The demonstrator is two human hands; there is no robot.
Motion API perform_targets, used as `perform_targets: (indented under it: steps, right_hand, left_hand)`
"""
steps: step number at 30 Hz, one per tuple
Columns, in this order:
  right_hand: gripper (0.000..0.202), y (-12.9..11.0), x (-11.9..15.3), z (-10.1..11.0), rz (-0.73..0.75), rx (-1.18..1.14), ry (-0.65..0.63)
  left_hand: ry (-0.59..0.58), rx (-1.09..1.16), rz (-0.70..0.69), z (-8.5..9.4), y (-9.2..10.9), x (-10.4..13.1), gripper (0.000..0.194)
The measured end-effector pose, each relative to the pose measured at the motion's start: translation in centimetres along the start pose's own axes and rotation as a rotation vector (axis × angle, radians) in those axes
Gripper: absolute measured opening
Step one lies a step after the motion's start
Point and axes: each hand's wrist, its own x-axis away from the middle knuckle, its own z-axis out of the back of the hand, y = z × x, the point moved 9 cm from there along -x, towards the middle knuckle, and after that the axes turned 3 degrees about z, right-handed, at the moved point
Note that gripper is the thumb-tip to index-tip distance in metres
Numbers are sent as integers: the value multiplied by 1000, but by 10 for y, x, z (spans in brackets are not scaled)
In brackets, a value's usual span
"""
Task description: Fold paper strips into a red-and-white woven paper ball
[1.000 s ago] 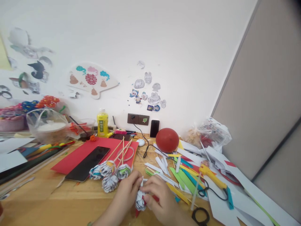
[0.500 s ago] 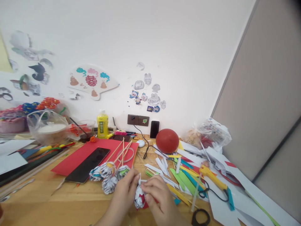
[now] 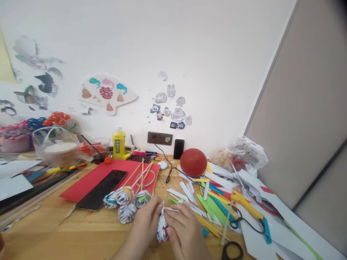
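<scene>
Between my two hands is a small paper flower [image 3: 162,231], white with bits of red, its petals folded and crumpled. My left hand [image 3: 148,220] pinches it from the left near its upper end. From the right, my right hand [image 3: 183,225] has its fingers curled against the same flower, thumb lower down. Just left of my left hand lie several finished-looking paper flowers [image 3: 127,212] on thin wooden sticks [image 3: 139,177], resting partly on a red sheet [image 3: 89,173]. The lower part of the held flower is partly covered by my fingers.
A black phone [image 3: 101,189] lies on the red sheet. Behind stand a yellow bottle [image 3: 118,142], a red balloon [image 3: 193,162] and an upright phone [image 3: 178,148]. Coloured paper strips [image 3: 213,209], a yellow glue gun [image 3: 245,204] and black-handled scissors [image 3: 232,250] spread over the right side.
My right hand's fingers have shifted slightly and sit more spread over the flower. The flower is turned a little, with less red showing. The view has moved very slightly.
</scene>
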Motion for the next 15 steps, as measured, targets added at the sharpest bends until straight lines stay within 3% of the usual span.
perform_targets:
  steps: [9,15]
  right_hand:
    - [30,-3,0,0,-3,-54,14]
    - [30,17,8,-5,-183,-129,-25]
  left_hand:
    - [21,-24,16,1,-5,-3,24]
    - [11,68,19,2,-3,-2,23]
